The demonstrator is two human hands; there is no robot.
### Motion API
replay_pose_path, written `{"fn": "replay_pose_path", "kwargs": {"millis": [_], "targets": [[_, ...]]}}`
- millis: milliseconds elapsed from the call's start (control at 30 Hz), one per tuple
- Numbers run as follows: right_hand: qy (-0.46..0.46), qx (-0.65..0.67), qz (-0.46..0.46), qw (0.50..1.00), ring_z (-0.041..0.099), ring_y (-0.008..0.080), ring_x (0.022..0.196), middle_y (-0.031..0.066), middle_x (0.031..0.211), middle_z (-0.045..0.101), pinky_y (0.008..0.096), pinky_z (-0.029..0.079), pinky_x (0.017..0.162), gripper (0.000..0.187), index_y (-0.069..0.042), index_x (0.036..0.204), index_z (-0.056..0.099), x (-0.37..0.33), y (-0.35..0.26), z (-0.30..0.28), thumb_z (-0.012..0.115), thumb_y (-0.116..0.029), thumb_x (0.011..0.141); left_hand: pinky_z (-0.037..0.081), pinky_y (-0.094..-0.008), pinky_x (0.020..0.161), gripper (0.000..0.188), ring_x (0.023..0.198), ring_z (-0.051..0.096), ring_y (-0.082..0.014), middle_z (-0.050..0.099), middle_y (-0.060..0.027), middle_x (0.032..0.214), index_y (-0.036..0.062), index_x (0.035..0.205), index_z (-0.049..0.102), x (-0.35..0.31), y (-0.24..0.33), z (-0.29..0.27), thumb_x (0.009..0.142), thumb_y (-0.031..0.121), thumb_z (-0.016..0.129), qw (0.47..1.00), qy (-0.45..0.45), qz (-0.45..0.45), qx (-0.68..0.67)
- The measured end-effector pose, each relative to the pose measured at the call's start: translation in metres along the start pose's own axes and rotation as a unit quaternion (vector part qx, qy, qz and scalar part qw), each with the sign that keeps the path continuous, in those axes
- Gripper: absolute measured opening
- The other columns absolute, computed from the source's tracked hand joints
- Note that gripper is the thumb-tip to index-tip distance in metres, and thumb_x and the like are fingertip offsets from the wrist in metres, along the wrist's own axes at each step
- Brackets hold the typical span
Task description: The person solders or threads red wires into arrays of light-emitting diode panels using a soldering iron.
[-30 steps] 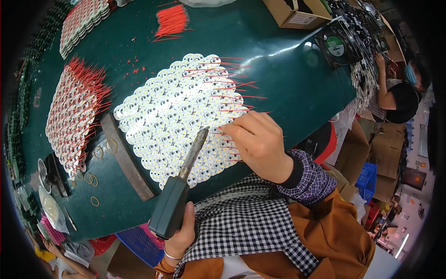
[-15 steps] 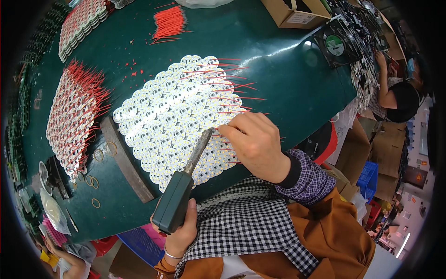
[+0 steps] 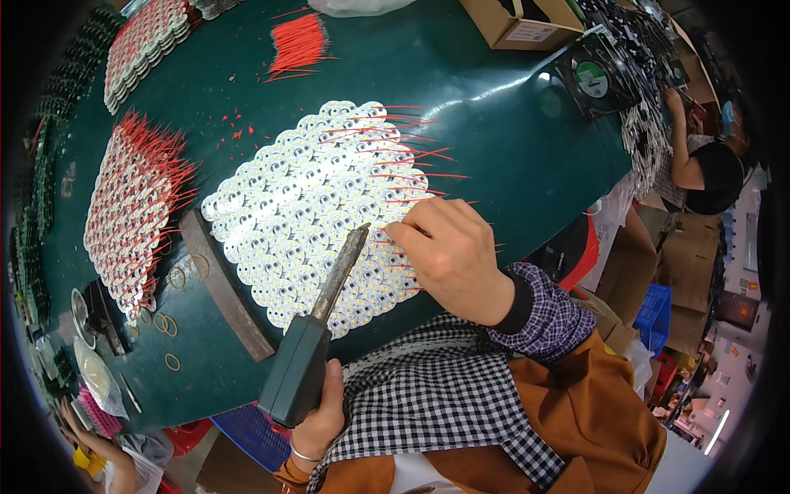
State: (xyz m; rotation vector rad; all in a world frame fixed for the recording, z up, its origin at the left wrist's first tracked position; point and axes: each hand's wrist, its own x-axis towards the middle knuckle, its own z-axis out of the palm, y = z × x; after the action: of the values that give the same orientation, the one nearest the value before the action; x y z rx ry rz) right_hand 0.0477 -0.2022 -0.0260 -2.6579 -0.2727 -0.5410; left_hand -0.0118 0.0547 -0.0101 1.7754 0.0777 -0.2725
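Observation:
My left hand (image 3: 323,421) is closed round the dark green handle of a soldering gun (image 3: 296,370). Its metal tip points up and away, over a panel of round white LED boards (image 3: 288,198) lying on the table. My right hand (image 3: 454,259) rests at the panel's right edge, thumb and forefinger pinched on what looks like a thin red wire, mostly hidden by the fingers. A small gap separates the tip from these fingers. Several red wires (image 3: 448,175) stick out from the panel's right side, some of them passing under my right hand.
A curved metal bar (image 3: 222,284) lies along the panel's left edge. Farther left are a stack of wired boards (image 3: 127,214) and several rubber bands (image 3: 171,362). A bundle of red wires (image 3: 298,45) and a cardboard box (image 3: 527,25) lie at the far side. A co-worker (image 3: 708,173) sits at right.
The soldering gun in my left hand has drawn back slightly left and toward me, its tip moving off from my right fingertips. My right hand stays almost in place.

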Motion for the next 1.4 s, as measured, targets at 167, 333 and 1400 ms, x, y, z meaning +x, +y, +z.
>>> {"fn": "replay_pose_path", "kwargs": {"millis": [167, 333, 1400], "targets": [[0.025, 0.012, -0.010, 1.000, 0.060, 0.0215, 0.072, 0.0040, 0.078, 0.060, 0.0346, 0.046, 0.065, 0.019, -0.003, 0.087, 0.070, 0.006, -0.003, -0.004, 0.068, -0.001, 0.068, 0.051, -0.0291, 0.083, 0.038, 0.094, 0.062, -0.0155, 0.066, -0.0101, 0.109, -0.0025, 0.121, 0.061, 0.007, 0.009, 0.001, 0.084, -0.005, 0.070, 0.999, -0.003, 0.037, 0.027], [0.040, 0.039, -0.022, 0.998, 0.061, 0.0218, 0.073, 0.0044, 0.079, 0.060, 0.0347, 0.046, 0.064, 0.022, -0.003, 0.088, 0.069, 0.015, 0.000, 0.001, 0.069, 0.001, 0.066, 0.050, -0.0310, 0.088, 0.039, 0.099, 0.063, -0.0178, 0.066, -0.0116, 0.111, -0.0026, 0.123, 0.060, 0.013, 0.018, -0.002, 0.085, -0.003, 0.070, 0.998, -0.001, -0.019, 0.053], [-0.033, 0.020, -0.008, 0.999, 0.058, 0.0210, 0.082, 0.0053, 0.081, 0.056, 0.0337, 0.045, 0.068, 0.011, -0.006, 0.082, 0.063, 0.023, 0.000, 0.003, 0.061, -0.006, 0.072, 0.047, -0.0254, 0.054, 0.038, 0.063, 0.057, -0.0120, 0.064, -0.0107, 0.093, -0.0031, 0.118, 0.057, 0.024, 0.021, -0.007, 0.081, -0.004, 0.068, 0.996, 0.083, -0.007, 0.043]]}}
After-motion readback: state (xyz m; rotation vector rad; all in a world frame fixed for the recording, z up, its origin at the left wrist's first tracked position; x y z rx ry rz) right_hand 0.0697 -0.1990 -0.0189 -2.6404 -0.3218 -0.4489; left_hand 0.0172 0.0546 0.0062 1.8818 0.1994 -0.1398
